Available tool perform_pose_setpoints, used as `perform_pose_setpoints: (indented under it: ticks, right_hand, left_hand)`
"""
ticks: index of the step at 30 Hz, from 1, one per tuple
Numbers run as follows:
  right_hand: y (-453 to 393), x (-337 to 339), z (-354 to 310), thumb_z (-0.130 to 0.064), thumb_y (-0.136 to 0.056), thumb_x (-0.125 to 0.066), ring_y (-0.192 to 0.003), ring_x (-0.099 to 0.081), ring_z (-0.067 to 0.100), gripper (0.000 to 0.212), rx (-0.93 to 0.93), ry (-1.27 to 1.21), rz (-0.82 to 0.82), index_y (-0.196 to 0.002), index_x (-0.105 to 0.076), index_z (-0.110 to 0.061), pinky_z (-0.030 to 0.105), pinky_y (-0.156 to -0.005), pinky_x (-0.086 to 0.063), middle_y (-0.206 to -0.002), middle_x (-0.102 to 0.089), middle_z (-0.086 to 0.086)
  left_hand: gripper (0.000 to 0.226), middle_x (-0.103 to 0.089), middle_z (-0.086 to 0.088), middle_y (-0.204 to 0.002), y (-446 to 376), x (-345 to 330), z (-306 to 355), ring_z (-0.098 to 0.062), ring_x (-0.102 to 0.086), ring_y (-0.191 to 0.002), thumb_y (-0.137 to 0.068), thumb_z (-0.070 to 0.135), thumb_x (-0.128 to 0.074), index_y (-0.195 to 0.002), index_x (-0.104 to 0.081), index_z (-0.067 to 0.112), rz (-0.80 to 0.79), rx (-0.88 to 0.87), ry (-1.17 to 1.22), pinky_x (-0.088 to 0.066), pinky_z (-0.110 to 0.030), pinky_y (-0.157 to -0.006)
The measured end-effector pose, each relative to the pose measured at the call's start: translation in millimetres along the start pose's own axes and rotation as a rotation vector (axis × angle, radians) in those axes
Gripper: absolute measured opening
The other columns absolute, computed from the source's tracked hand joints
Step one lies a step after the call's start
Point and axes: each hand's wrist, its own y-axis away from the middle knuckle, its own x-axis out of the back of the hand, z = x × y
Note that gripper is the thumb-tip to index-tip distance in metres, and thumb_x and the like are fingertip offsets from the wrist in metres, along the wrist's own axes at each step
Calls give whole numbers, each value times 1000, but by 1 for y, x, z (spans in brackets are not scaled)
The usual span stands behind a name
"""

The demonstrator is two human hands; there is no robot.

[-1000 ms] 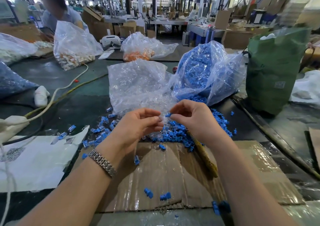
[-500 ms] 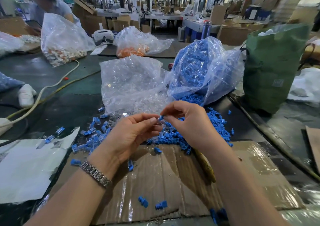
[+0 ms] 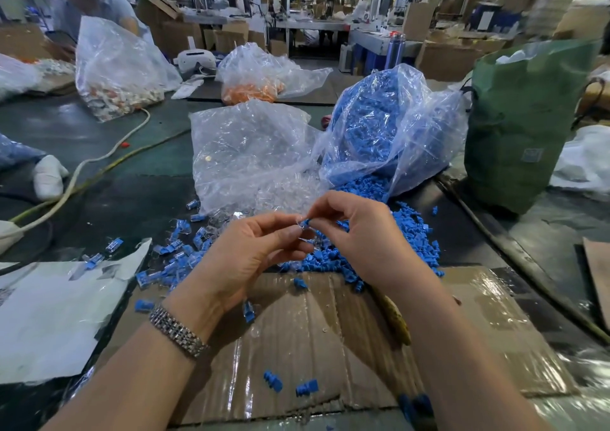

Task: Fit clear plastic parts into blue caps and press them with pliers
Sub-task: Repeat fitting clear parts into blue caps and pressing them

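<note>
While the left hand [image 3: 246, 259] pinches a clear part [image 3: 301, 229], right hand [image 3: 358, 235] fingers [image 3: 325, 207] pinch a blue cap [image 3: 307, 222]

Bare cardboard sheet [image 3: 330, 348] nearside passable; clear bag [image 3: 251, 153], blue-cap bag [image 3: 389, 126], green bag [image 3: 521, 123] wall off far counter [image 3: 115, 199].

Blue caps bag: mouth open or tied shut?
Open. The blue caps bag lies tipped toward the person, and loose caps spill from its mouth onto the table beside the cardboard.

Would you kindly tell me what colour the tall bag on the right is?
Green bag, head view.
</note>
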Motion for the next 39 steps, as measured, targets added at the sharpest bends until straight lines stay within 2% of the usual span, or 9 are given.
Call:
perform_pose_setpoints:
  ticks: [6, 11, 15, 17, 19, 25, 33, 36, 39]
  right_hand:
    - [0, -2, 0, -12, -93, -70, -85, -65, 6, 6, -5, -2, -26, -92, -72, -17, 29, -83, -54, -85, -71, -8]
    - [0, 1, -1, -21, -92, -72, -86, -65, 3, 4, -72, 2, -65, -96, -71, -22, 25, -82, -53, -86, -71, -10]
    - [6, 31, 17, -64, -80, -71, -98, -56, 16, 50, -421, 504, -146, -106, -57, -23, 35, -81, -47, -107, -57, -4]
    - [11, 42, 22, -76, -70, -71, -94, -53, 22, 63, -599, 718, -280, -93, -53, -20, 37, -72, -46, -101, -54, 2]
    - [14, 45, 23, -75, -67, -75, -78, -55, 20, 62, -651, 764, -393, -77, -53, -17, 32, -57, -37, -83, -58, 0]
    - [13, 33, 13, -48, -77, -72, -62, -49, 13, 36, -567, 772, -393, -70, -50, -19, 30, -49, -30, -71, -52, -2]
    - [6, 39, 18, -26, -93, -58, -58, -51, 23, 22, -541, 530, -180, -77, -56, -11, 32, -50, -35, -67, -56, 6]
    - [6, 40, 9, -18, -96, -58, -65, -66, 30, 19, -494, 119, -197, -86, -62, -2, 43, -67, -58, -73, -63, 10]
    - [8, 29, -3, -14, -99, -59, -70, -70, 26, 23, -529, -265, -352, -92, -62, 9, 47, -79, -61, -78, -64, 14]
  left_hand:
    - [22, -75, -19, -102, 0, 1, -1, -27, -75, -91, -81, 10, -70, -102, -76, 6, 24, -21, -37, -59, -24, -74]
    - [21, -75, -19, -103, -1, 3, -3, -27, -75, -93, -79, 10, -70, -98, -78, 7, 9, -14, -18, -60, -24, -74]
    - [19, -73, -24, -107, -5, 5, -7, -31, -74, -94, -79, 6, -71, -97, -77, 4, 33, -19, 66, -61, -27, -75]
    - [17, -73, -24, -108, -6, 6, -8, -31, -74, -93, -79, 6, -72, -95, -78, 7, 24, -28, 78, -61, -27, -75]
    - [18, -73, -24, -109, -6, 7, -8, -31, -74, -95, -80, 6, -72, -97, -78, 8, 14, -30, 75, -60, -27, -76]
    - [31, -73, -25, -106, -6, 7, -8, -30, -74, -91, -78, 5, -71, -107, -70, -3, 58, -29, 109, -61, -27, -73]
    - [30, -72, -24, -108, -6, 8, -5, -30, -74, -93, -79, 6, -72, -108, -70, 0, 134, -70, 195, -61, -27, -73]
    - [28, -73, -21, -109, -6, 10, -4, -29, -74, -98, -78, 6, -72, -106, -71, 4, 147, -78, 249, -61, -28, -75]
    - [31, -75, -17, -110, -6, 9, -1, -25, -73, -103, -75, 9, -73, -105, -72, 6, 145, -78, 242, -61, -30, -81]
